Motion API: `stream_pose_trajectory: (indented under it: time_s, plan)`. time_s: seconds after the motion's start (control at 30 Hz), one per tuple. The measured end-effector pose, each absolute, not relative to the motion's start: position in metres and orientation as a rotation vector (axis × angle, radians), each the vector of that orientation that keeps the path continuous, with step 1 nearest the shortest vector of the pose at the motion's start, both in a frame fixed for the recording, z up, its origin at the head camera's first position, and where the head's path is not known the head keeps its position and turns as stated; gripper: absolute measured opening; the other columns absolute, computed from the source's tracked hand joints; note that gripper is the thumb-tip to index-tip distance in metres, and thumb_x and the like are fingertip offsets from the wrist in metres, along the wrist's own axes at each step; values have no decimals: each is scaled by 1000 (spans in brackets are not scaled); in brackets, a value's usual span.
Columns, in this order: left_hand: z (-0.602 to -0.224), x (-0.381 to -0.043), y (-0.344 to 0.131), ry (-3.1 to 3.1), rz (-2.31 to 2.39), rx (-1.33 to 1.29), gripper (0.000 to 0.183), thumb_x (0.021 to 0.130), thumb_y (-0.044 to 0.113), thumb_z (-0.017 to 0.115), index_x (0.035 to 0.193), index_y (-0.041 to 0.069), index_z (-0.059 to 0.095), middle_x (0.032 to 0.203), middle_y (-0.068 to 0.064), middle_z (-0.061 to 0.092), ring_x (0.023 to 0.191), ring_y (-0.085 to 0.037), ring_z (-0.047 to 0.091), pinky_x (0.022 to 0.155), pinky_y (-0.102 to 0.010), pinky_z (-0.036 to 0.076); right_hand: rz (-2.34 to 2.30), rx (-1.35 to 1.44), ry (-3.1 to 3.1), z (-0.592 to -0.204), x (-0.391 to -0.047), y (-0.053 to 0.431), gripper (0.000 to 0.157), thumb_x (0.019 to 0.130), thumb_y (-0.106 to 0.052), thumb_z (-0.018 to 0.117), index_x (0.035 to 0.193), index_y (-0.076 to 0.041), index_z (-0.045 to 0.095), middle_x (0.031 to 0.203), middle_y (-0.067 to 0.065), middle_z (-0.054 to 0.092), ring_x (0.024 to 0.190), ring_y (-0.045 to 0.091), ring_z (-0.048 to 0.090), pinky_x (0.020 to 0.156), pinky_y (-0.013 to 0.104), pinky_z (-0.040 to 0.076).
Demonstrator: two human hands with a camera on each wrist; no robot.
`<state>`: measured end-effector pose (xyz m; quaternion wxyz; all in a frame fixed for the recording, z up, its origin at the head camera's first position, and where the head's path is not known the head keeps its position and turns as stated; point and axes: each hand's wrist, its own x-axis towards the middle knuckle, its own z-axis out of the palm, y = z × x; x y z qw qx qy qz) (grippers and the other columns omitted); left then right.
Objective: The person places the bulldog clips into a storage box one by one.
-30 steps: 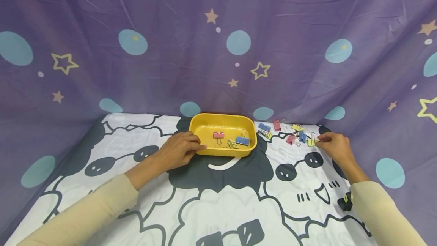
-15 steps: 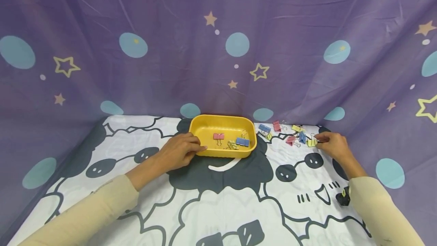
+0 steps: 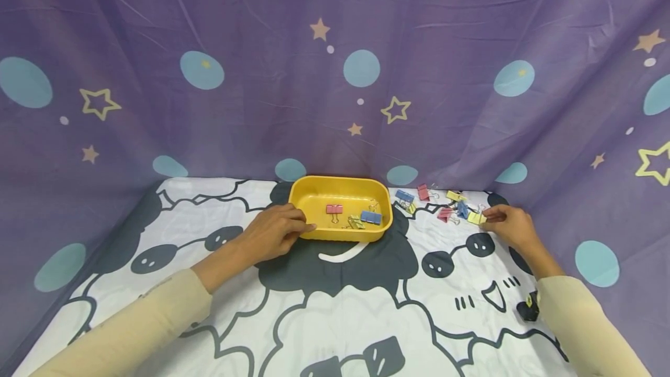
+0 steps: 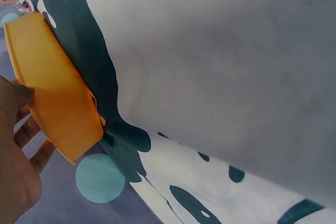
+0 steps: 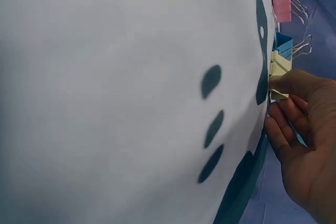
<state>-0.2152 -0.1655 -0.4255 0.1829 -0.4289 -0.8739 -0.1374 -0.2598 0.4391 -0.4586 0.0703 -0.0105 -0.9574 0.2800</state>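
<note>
My left hand point(image 3: 277, 228) holds the near-left rim of a yellow plastic tray point(image 3: 335, 235); in the left wrist view the thumb lies over the edge of the orange-looking tray point(image 4: 58, 82). Inside it lie a pink binder clip point(image 3: 334, 209), a blue binder clip point(image 3: 371, 217) and some yellow clips point(image 3: 356, 223), partly overlapping. Off to the right, my right hand point(image 3: 509, 226) pinches a yellow binder clip point(image 3: 475, 218) at the edge of a loose group. The right wrist view has thumb and fingers at that yellow clip point(image 5: 280, 62), partly hiding it.
Beside the held clip are a blue clip point(image 3: 463, 209), a pink clip point(image 3: 445, 214) and a yellow clip point(image 3: 455, 196). Another pink clip point(image 3: 423, 192) and blue clip point(image 3: 405, 196) lie nearer the tray. A purple curtain point(image 3: 251, 109) hangs behind. A small black object point(image 3: 527, 308) sits by the right sleeve.
The yellow clip at my right fingertips has turned and tilted, its yellow face now showing more fully. My right hand has shifted only slightly. My left hand and the tray stay in place.
</note>
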Motion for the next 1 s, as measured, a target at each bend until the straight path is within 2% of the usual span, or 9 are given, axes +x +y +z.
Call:
stream_pose_trajectory:
  time_s: [0.3,0.73,1.0]
  plan:
    - [-426,-216,-167,-2464,-370,-1202,34,93,-1,85,121,17,90,104,2,81,95,-19,67,91,-39,60,877,3,-2859,-458,-253,431,39,88,-20,97,114,4,81,101,19,85,78,0,69,67,16,53]
    - [-427,-215,-166,-2462,-380,-1211,34,93,-1,84,122,16,90,105,2,81,96,-20,67,92,-39,60,786,65,-2848,-463,-246,426,34,85,-25,100,107,-3,85,97,13,86,83,10,76,69,17,51]
    - [-426,-215,-166,-2462,-389,-1211,35,93,-2,83,123,16,90,106,2,81,97,-20,67,92,-39,60,744,81,-2803,-463,-243,424,29,85,-22,98,105,-4,85,94,11,85,82,13,75,68,18,52]
